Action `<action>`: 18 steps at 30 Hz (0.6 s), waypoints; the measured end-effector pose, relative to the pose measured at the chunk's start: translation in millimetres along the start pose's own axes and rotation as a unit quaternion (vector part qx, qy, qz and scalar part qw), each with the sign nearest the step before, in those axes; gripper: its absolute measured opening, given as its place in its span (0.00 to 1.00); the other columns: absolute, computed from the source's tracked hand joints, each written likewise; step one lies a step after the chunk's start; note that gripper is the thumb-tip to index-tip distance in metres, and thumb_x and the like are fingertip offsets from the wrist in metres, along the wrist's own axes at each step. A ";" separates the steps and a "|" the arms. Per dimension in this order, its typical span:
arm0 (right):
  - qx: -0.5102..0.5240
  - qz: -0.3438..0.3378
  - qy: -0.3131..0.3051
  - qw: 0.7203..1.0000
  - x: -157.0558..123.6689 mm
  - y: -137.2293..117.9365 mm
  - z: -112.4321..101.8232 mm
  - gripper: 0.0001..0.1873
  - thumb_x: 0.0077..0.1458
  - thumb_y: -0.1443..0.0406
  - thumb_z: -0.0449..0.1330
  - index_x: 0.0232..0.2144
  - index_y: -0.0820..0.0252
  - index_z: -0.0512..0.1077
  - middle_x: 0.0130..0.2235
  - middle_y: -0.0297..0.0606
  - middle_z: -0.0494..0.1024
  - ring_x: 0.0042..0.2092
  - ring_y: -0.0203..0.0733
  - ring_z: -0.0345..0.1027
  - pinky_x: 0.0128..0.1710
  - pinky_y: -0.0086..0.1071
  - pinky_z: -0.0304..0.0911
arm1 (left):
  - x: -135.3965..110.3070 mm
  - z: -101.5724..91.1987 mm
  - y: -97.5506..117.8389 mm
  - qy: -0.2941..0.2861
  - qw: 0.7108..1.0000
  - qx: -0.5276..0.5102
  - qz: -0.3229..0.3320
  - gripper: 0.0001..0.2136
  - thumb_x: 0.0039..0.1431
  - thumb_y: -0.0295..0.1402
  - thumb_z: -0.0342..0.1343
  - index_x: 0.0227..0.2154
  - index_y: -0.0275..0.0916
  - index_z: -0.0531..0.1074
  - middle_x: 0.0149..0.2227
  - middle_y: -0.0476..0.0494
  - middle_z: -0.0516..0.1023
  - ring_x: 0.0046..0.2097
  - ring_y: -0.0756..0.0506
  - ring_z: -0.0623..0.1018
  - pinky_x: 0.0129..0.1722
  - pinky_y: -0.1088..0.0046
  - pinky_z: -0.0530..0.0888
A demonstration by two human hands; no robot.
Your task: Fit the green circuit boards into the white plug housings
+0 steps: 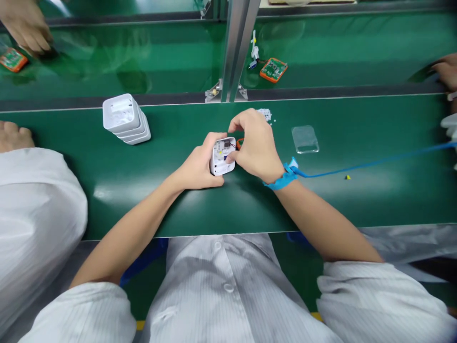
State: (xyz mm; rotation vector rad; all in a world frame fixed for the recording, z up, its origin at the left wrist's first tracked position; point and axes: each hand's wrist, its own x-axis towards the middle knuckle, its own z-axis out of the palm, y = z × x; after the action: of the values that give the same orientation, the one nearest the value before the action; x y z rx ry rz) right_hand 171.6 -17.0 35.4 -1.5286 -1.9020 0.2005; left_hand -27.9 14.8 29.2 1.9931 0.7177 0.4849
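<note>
My left hand grips a small white plastic housing over the green bench; wires and small parts show inside it. My right hand is closed beside the housing, its fingers pinched on an orange-edged part that is mostly hidden. A blue strap circles my right wrist, and its blue cord runs off to the right.
A stack of white housings lies on its side at left. A clear plastic piece and a pile of small white bits sit right of my hands. An orange-framed circuit board lies beyond a metal post. Other people's hands appear at the edges.
</note>
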 end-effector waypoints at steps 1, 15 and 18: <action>0.008 -0.006 -0.021 1.000 1.2 1.3 -1.1 0.16 0.54 0.63 0.69 0.43 0.58 0.70 0.45 0.43 0.76 0.46 0.53 0.66 0.43 0.43 0.61 | 0.3 -0.6 -1.3 0.001 1.000 -0.003 0.008 0.44 0.40 0.28 0.63 0.63 0.43 0.54 0.53 0.42 0.72 0.45 0.43 0.78 0.40 0.70 0.74; 0.073 -0.025 -0.173 0.982 5.1 40.7 -31.0 0.12 0.58 0.58 0.65 0.36 0.60 0.72 0.35 0.37 0.77 0.36 0.42 0.69 0.37 0.32 0.62 | -3.8 12.0 -25.0 0.073 0.990 -0.091 0.079 0.44 0.52 0.34 0.65 0.64 0.50 0.41 0.60 0.34 0.51 0.55 0.41 0.68 0.39 0.69 0.78; 0.195 0.152 -0.133 0.960 29.8 72.0 -40.1 0.16 0.53 0.54 0.68 0.35 0.61 0.73 0.35 0.36 0.78 0.36 0.41 0.70 0.37 0.32 0.66 | -1.5 12.0 -27.7 0.072 0.988 -0.117 0.069 0.37 0.55 0.32 0.63 0.61 0.49 0.44 0.56 0.37 0.55 0.49 0.46 0.71 0.38 0.70 0.77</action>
State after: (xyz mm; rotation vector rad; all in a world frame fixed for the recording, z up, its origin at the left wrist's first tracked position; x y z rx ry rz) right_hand 250.7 20.2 41.0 -1.5633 -1.6776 0.9060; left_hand -29.9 17.0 -0.9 1.8066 0.5843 0.7670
